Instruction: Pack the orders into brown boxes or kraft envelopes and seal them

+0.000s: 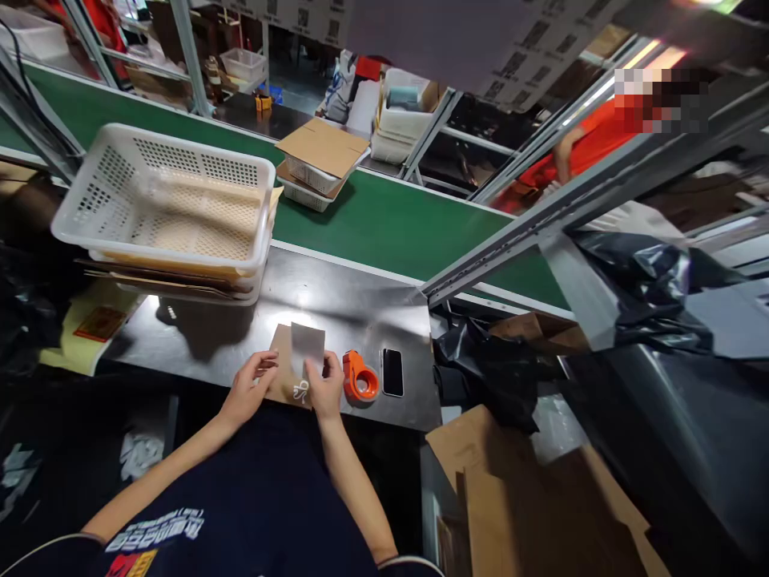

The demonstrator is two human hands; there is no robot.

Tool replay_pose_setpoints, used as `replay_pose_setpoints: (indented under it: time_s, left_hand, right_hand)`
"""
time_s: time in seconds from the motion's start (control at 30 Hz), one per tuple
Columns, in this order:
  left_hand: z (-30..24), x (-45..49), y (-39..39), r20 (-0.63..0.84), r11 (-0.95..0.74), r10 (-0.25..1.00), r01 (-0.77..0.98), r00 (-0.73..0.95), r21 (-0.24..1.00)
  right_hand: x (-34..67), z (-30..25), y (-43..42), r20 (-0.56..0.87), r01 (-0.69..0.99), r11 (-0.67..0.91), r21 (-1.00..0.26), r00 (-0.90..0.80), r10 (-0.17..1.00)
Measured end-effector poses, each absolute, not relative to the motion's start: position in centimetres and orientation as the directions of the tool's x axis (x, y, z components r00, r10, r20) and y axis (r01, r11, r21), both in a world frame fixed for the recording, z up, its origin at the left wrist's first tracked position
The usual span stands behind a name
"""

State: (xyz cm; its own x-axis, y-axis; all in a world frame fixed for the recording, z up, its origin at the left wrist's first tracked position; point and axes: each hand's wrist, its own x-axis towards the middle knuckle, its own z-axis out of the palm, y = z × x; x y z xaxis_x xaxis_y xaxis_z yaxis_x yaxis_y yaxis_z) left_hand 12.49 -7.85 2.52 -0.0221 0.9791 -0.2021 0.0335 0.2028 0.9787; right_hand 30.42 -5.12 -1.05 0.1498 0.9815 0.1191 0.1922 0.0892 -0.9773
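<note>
A flat brown kraft packet (280, 388) with a white printed mark near its lower right corner lies at the front edge of the metal table. My left hand (247, 388) has its curled fingers and thumb at the packet's left edge. Over the upper right of the packet is a small grey-white card (308, 343), pinched by my right hand (326, 391) with the thumb on its face. An orange tape dispenser (360, 378) sits just right of my right hand. Beside it lies a phone (392, 373) with a dark screen.
Stacked white perforated baskets (165, 212) stand at the table's left, with cardboard between them. Behind runs a green conveyor belt (396, 210) carrying smaller baskets under a cardboard sheet (323, 147). Cardboard boxes (510, 489) and black plastic are at the right. A person in orange (592, 140) is beyond the frame.
</note>
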Motion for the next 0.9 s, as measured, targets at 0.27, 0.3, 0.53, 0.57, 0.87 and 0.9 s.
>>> replay_pose_setpoints:
  time_s: [0.27,0.3,0.53,0.57,0.87,0.9]
  left_hand:
    - [2.4,12.8,-6.4,-0.427,0.382,0.899,-0.305,-0.096,0.872]
    - [2.4,12.8,-6.2,-0.440,0.393,0.892,-0.304,-0.102,0.868]
    - [2.3,13.2,-6.7,-0.484,0.514,0.852,-0.151,0.198,0.844]
    - [2.6,13.0,-6.6,-0.473,0.510,0.847,-0.123,0.241,0.851]
    - [6.2,10.4,-3.2,-0.440,0.475,0.727,0.077,0.527,0.877]
    - [6.3,10.5,-3.1,-0.432,0.465,0.709,0.091,0.558,0.881]
  right_hand:
    - [29.3,1.5,-6.5,0.403,0.446,0.480,-0.756,-0.261,0.877]
    - [29.3,1.7,-6.4,0.390,0.424,0.440,-0.792,-0.204,0.898]
    - [30.6,1.9,-4.3,0.039,0.239,0.044,-0.970,-0.027,0.999]
    - [30.9,2.1,-4.1,0.000,0.213,0.015,-0.977,-0.071,0.997]
    - [34.4,7.5,-3.5,-0.077,0.422,0.198,-0.885,-0.551,0.831]
    - [34.5,7.8,-3.4,-0.080,0.429,0.216,-0.877,-0.574,0.815]
